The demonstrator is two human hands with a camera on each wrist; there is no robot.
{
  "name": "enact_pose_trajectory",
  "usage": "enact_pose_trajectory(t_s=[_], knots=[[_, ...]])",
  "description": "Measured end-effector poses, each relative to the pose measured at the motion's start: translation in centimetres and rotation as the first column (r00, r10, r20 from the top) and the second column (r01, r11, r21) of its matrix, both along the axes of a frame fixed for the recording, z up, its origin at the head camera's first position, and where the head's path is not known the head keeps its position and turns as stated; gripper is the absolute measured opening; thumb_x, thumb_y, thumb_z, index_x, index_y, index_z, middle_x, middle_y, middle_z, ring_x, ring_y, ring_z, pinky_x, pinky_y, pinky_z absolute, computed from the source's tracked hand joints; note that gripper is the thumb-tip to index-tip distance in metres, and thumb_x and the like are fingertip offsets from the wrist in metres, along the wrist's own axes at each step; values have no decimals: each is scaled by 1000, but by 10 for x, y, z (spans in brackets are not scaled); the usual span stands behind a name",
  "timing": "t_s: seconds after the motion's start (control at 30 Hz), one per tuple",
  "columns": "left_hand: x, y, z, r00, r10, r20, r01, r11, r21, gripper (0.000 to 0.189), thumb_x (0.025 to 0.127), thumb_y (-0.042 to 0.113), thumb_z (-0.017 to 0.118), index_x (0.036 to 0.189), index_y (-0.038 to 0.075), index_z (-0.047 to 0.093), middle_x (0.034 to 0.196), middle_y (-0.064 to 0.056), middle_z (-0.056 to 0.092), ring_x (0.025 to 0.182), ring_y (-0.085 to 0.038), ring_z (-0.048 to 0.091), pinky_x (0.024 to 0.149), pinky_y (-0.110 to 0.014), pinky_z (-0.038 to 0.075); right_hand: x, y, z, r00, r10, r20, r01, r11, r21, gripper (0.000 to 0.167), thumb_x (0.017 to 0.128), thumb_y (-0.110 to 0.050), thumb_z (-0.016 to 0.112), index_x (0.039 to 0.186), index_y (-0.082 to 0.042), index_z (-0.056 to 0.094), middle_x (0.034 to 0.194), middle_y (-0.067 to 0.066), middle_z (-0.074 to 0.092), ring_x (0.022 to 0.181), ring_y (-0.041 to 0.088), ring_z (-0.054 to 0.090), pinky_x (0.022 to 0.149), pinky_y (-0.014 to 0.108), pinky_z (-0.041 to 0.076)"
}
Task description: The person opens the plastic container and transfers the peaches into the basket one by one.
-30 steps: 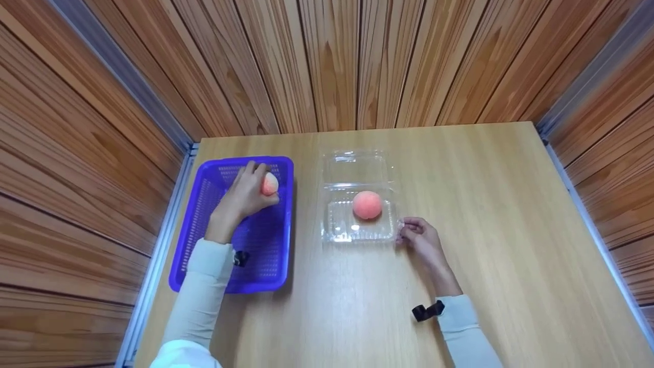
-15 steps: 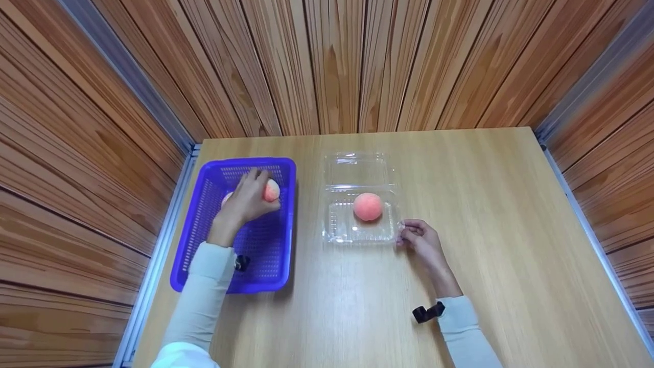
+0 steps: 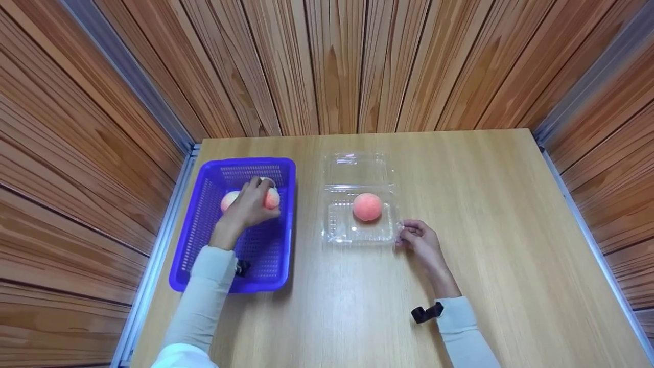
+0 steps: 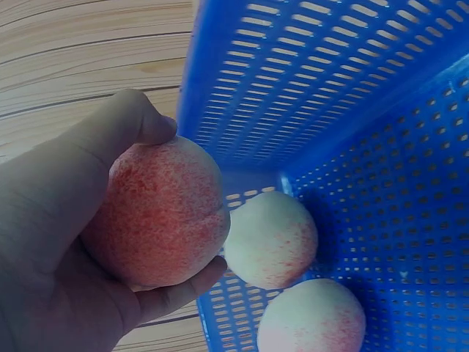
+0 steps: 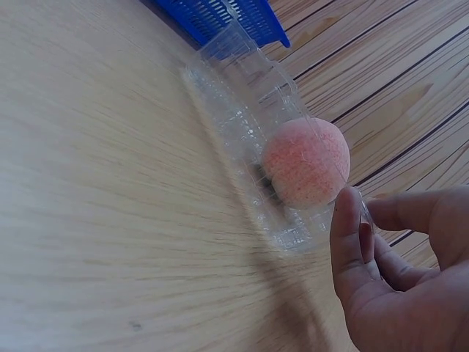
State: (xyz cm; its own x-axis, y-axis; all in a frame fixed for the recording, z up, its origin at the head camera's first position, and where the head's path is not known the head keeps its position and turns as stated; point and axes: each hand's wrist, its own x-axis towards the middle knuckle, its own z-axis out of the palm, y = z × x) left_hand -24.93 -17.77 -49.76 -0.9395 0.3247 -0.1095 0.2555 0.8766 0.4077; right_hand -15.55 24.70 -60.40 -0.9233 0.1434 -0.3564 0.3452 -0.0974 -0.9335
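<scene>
A pink-and-cream peach (image 4: 157, 213) is gripped between the thumb and fingers of my left hand (image 3: 247, 207), over the blue-purple plastic basket (image 3: 176, 278). Below it in the left wrist view, a pale peach (image 4: 272, 238) and another pale peach (image 4: 314, 321) lie in the basket. At the right, my right hand (image 3: 424, 245) pinches the near right edge of a clear plastic clamshell container (image 3: 340, 220) between thumb and fingers. Its lid (image 3: 357, 169) is folded back flat, away from me. One pink peach (image 3: 367, 207) rests in the container's base, touched by neither hand.
The basket stands on the left of a light wooden table (image 3: 485, 204), with a gap between it and the container. Wood-plank walls (image 3: 337, 66) enclose the back and sides. A black camera mount (image 3: 427, 313) is on the right wrist.
My left hand has moved slightly toward me with the held peach, and other peaches in the basket now show around it. The right hand stays at the container's edge.
</scene>
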Motion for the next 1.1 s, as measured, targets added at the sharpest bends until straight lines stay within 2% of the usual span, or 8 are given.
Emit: enact_pose_trajectory(t_s=[0.3,0.6,0.73,0.83,0.9,0.93,1.1], knots=[[1,-3,-10,1000,-15,-12,15,1000,-20,72,85,29,78,145,-1,54,143,-31,53,129,-51,56,108,-63,52,0,-2,-2,1000,-9,-2,9,1000,-20,35,103,1,61,136,10,53,101,3,65,80,10,68,77,24,61],[6,-3,-16,1000,-13,-20,12,1000,-21,69,85,30,79,142,-2,55,138,-31,54,124,-50,60,106,-62,54,-1,0,-1,1000,-7,0,7,1000,-10,37,103,1,61,137,10,53,104,3,66,83,9,68,80,25,62],[5,-4,-23,999,-31,-41,31,1000,-7,65,83,27,79,137,-3,57,130,-31,57,115,-49,63,100,-63,56,0,0,-1,1000,-4,1,4,1000,-12,37,103,0,60,137,10,53,102,3,66,82,9,68,80,25,62],[0,-10,-41,991,-59,-120,57,998,-16,62,79,31,79,129,0,60,119,-25,61,103,-43,67,87,-65,57,0,0,-2,1000,-6,6,6,1000,-9,35,103,1,60,136,9,54,101,2,66,81,9,69,79,25,62],[-5,-13,-53,989,-67,-131,66,998,-14,63,77,33,79,128,0,61,117,-23,61,99,-42,67,84,-65,56,0,-1,-2,1000,-10,5,10,1000,-7,34,103,1,60,136,9,55,100,1,66,80,9,69,78,25,62],[-9,-16,-63,988,-68,-137,65,998,-24,64,77,34,79,128,2,61,116,-21,61,98,-40,67,82,-64,56,0,0,-2,1000,-9,2,9,1000,-9,35,103,1,60,136,10,54,99,1,66,80,9,69,78,25,61],[-24,-26,-99,996,-52,-74,52,999,5,73,76,37,80,136,3,58,122,-24,59,104,-46,66,90,-62,58,-1,-1,-2,1000,-18,-9,18,999,-47,36,101,4,60,135,12,53,98,2,66,77,9,67,74,23,61]])
